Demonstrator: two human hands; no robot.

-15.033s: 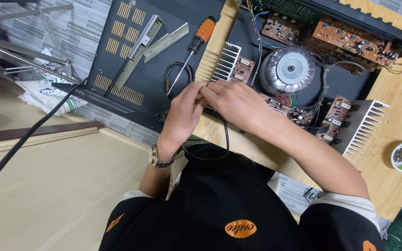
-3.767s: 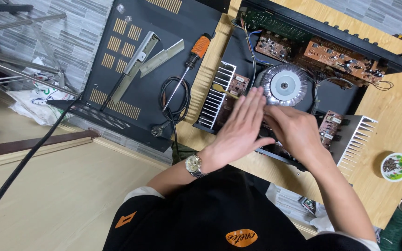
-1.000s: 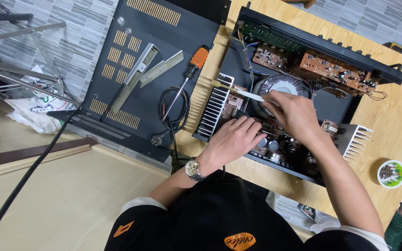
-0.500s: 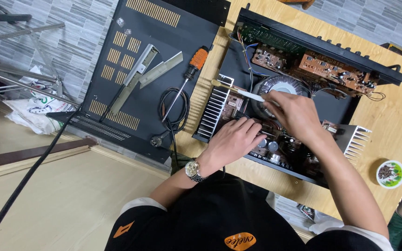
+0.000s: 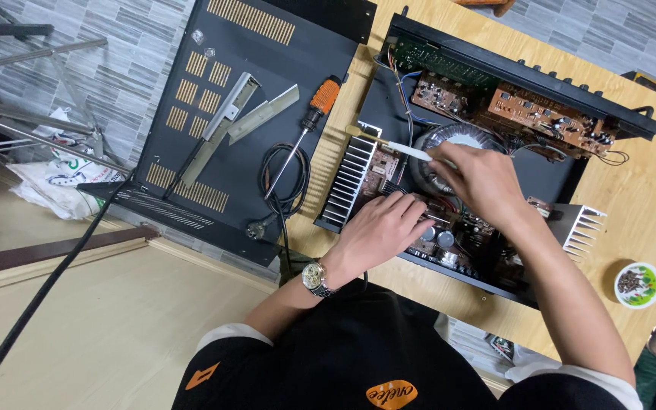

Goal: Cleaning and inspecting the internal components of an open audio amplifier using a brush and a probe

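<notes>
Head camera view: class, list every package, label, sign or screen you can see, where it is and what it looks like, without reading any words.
Plastic bag: floor at far left, crumpled, white with green and dark print.
Small round tub: wooden table, right edge, white with green rim, dark bits inside.
Oval logo patch: on the person's black shirt, orange.
No screens or signs.

Black shirt (image 5: 358,357), orange logo, white sleeve cuffs; metal wristwatch (image 5: 314,278) (left wrist).
</notes>
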